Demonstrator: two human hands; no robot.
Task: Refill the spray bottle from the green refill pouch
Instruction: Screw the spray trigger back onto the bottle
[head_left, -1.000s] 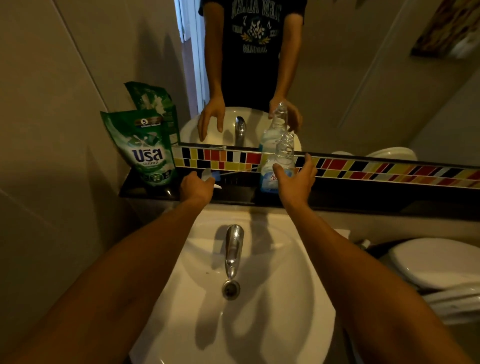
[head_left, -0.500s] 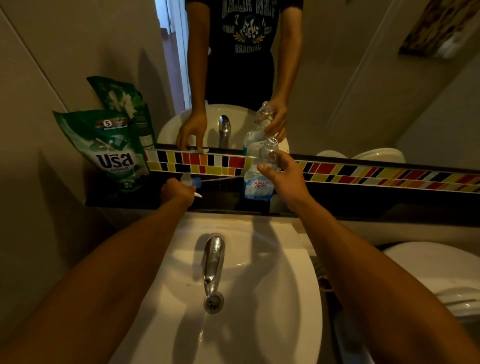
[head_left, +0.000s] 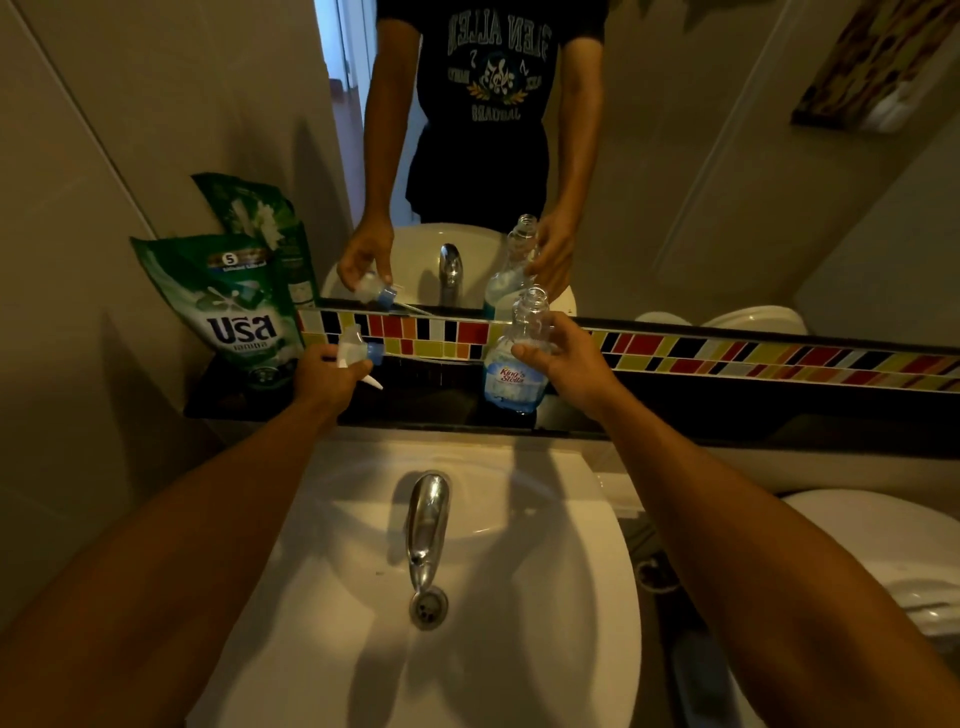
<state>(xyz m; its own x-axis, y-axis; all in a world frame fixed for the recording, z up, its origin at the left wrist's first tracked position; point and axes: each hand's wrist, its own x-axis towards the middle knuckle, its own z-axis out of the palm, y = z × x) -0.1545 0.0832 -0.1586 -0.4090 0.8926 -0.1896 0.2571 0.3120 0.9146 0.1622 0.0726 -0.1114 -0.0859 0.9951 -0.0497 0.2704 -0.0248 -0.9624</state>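
Note:
A clear spray bottle (head_left: 511, 371) with a blue label and an open neck stands over the dark shelf (head_left: 431, 400). My right hand (head_left: 563, 358) grips its upper part. The white and blue sprayer head (head_left: 358, 353) is off the bottle, and my left hand (head_left: 324, 376) holds it just above the shelf, left of the bottle. The green refill pouch (head_left: 234, 306) stands upright at the shelf's left end, against the wall, a little left of my left hand. Whether the bottle rests on the shelf or is slightly raised is unclear.
A white basin (head_left: 545, 597) with a chrome tap (head_left: 426, 525) lies below the shelf. A coloured tile strip (head_left: 727, 358) and a mirror (head_left: 675, 182) rise behind it, reflecting a person and the bottle. A white toilet (head_left: 893, 551) sits at the right.
My right hand has closed around the bottle's upper part, having been open beside it. My left hand has lifted the sprayer head slightly off the shelf. The camera has shifted.

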